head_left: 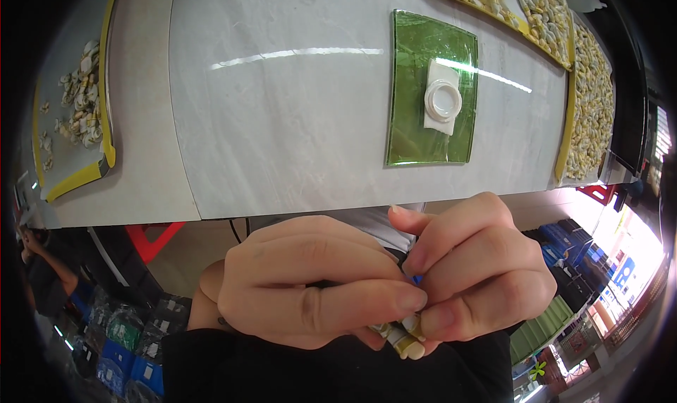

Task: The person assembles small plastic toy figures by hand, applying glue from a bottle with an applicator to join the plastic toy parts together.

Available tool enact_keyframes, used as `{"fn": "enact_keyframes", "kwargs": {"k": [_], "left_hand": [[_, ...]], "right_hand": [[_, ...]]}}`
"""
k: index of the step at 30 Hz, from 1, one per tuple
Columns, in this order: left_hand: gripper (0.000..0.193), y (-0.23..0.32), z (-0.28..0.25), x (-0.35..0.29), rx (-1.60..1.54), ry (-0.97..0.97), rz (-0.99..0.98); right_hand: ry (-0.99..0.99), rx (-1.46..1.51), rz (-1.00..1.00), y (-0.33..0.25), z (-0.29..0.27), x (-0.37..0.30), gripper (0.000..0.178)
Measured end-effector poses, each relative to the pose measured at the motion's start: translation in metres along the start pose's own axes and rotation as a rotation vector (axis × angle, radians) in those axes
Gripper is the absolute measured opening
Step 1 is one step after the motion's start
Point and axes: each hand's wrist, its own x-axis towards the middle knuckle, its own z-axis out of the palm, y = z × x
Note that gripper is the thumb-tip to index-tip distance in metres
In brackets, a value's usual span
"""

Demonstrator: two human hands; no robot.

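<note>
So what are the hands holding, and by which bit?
Small white-and-yellow pieces, pinched in the left hand and right hand. Their ends poke out below; the gripped parts are hidden.

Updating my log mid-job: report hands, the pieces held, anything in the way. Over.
Left hand and right hand together, closed on small pieces. Pieces yellow-and-white, partly hidden. Nothing seen blocking either hand.

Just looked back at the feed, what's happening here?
A person's left hand and right hand meet below the table's near edge, pinching small white-and-yellow pieces between the fingers. On the table, a white round dish sits on a white pad atop a green slab. Similar pieces lie in a yellow-edged tray at left, and many more fill trays at right.
</note>
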Motion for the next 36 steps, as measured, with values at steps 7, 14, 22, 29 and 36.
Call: {"fn": "enact_keyframes", "kwargs": {"k": [7, 14, 22, 29, 36], "left_hand": [[0.030, 0.002, -0.001, -0.002, 0.036, -0.012, 0.014], [0.036, 0.008, -0.001, 0.000, 0.074, -0.026, -0.068], [0.030, 0.007, -0.003, 0.005, 0.054, -0.039, -0.071], [0.041, -0.010, 0.001, -0.008, -0.299, 0.041, -0.145], [0.038, -0.001, 0.012, -0.012, -0.581, 0.205, -0.348]], "right_hand": [[0.010, 0.052, 0.033, -0.002, 0.001, -0.001, 0.017], [-0.007, 0.082, 0.053, -0.002, -0.002, -0.002, 0.021], [-0.018, 0.070, 0.016, 0.004, -0.006, -0.004, 0.019], [-0.029, 0.005, -0.069, 0.019, -0.012, -0.007, 0.025], [-0.038, -0.104, -0.081, 0.017, -0.013, -0.004, 0.026]]}}
